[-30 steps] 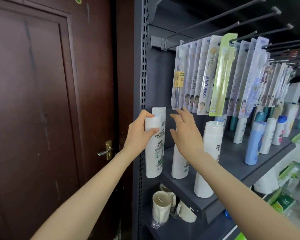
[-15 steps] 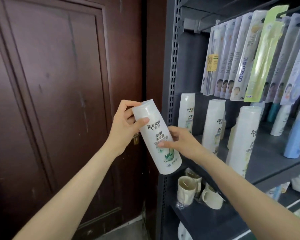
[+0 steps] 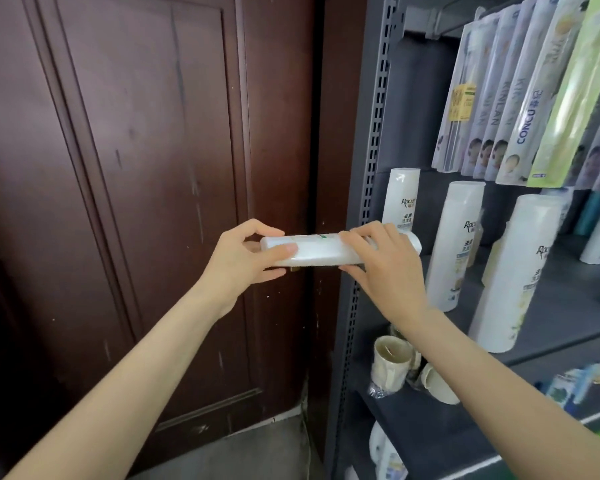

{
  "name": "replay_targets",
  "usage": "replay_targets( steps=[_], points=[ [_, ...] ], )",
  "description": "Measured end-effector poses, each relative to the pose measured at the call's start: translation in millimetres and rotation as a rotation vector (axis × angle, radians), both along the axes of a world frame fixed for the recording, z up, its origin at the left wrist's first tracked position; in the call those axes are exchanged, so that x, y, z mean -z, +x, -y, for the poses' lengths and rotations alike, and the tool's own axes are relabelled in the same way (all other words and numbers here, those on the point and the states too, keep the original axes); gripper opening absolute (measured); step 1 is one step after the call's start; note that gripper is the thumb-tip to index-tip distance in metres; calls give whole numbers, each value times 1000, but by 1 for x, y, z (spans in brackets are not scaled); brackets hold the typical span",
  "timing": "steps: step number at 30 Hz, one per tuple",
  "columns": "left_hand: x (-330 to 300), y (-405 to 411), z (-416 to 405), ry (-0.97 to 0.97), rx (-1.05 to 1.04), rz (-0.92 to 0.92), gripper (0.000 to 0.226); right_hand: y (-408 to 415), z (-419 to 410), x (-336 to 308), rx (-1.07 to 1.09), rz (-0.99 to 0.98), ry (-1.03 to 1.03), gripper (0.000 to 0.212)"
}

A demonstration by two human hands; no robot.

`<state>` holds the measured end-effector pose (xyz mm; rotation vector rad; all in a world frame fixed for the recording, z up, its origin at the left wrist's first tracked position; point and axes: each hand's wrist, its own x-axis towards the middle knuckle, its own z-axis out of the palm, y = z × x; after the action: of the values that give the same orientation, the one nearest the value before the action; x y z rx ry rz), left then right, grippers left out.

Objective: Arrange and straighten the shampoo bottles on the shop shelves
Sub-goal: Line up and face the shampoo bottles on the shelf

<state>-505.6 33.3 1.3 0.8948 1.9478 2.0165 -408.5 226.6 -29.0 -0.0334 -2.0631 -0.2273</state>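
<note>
While level, bottle (image 3: pixel 317 249) spans both grips

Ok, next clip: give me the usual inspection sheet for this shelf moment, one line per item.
Surface: grey shelf, bottles standing on it.
Job's things: held shampoo bottle lies horizontal, off the shelf, in front of the door; three white shampoo bottles stand upright in a row.
Clutter: cups on the shelf below; hanging toothbrush packs above.
Grippers: left hand grips one end of the held bottle, right hand the other.
Cables: nothing seen.
Surroundings: dark wooden door left of the rack.
</note>
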Motion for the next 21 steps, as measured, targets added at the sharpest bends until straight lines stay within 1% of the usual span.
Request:
replay_targets(
  steps=[3, 6, 8, 10, 12, 14, 17, 21],
  points=[
    [4, 1, 1, 62, -27, -12, 22, 2, 4, 1, 3, -21, 17, 48],
    [5, -1, 6, 132, -7, -19, 20, 2, 1, -4, -44, 86, -23, 58],
    [7, -3, 10, 142, 1, -44, 19, 4, -3, -7, -92, 162, -61, 63],
    [6, -6, 15, 135, 14, -75, 21, 7, -6, -8, -106, 195, -82, 66],
    [3, -8, 21, 147, 52, -102, 24, 11, -9, -7, -87, 173, -81, 68],
    [0, -11, 28, 178, 84, -114, 27, 15, -12, -6, -59, 110, -74, 67],
    [-1, -15, 36, 256, 116, -84, 22, 21, -16, -6, -83, 25, -53, 63],
    [5, -18, 39, 291, 158, -61, 23, 20, -16, -6, -111, -41, -19, 62]
  ],
)
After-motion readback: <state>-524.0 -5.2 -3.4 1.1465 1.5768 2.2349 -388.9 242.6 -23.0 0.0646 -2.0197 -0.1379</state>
